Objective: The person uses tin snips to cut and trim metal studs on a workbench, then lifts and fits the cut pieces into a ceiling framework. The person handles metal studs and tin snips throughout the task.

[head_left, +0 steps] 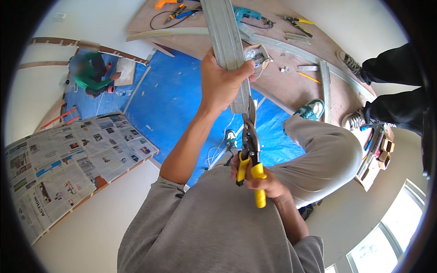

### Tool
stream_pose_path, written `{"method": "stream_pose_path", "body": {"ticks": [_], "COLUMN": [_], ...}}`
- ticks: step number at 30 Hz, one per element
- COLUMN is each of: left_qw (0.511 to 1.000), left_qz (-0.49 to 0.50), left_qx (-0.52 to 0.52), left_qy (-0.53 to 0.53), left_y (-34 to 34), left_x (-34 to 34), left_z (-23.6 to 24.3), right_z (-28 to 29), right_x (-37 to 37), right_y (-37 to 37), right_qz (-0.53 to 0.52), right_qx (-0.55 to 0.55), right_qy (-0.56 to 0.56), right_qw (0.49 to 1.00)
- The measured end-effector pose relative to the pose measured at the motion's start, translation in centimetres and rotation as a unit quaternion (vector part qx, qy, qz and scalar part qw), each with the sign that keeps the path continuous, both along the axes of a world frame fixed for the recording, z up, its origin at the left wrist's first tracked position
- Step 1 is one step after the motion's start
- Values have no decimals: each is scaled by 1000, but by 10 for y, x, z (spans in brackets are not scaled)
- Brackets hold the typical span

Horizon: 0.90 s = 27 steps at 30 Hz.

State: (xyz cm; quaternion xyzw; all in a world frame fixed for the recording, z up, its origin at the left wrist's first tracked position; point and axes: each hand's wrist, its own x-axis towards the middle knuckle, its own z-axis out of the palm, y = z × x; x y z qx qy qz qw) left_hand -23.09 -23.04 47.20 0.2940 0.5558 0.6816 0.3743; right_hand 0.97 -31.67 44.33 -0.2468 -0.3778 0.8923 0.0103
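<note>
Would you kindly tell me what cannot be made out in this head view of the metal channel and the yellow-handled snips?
- Metal channel: its far end is cut off by the top edge.
- Snips: the left hand and the channel's end hide whether the blades are biting the metal.
- Right hand: fingers partly hidden behind the yellow handles.
- Power drill on the plywood sheet: too small for detail.

Printed matter and packaging in view: newspaper sheets, one small opened pack.

Newspaper sheets (pixel 68 159) lie spread edge to edge over a flat board at the left, beside the blue tarp (pixel 182 100); white pages with dark text columns and small colour photos, some blue blocks. A small opened pack (pixel 260 55), whitish with a tan edge, rests on the plywood floor panel (pixel 300 86) just right of the upper hand. No screens or signs seen.
</note>
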Motion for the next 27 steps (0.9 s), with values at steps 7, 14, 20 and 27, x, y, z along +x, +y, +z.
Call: {"method": "stream_pose_path", "body": {"ticks": [7, 14, 20, 27], "left_qw": [998, 994, 932, 907], "left_qz": [28, -94, -355, -418], "left_qx": [10, 28, -4, -31], "left_qy": [-58, 53, 69, 22], "left_y": [8, 18, 7, -4], "left_x": [1, -57, -44, -36], "left_z": [27, 53, 87, 102], "right_z": [-22, -19, 41, 93], "right_x": [-4, 47, 66, 49], "right_y": [-5, -7, 58, 86], "right_qz": [-43, 63, 92, 255], "right_qx": [-12, 344, 289, 416], "right_qy": [104, -112, -57, -100], "right_qw": [994, 930, 951, 867]}}
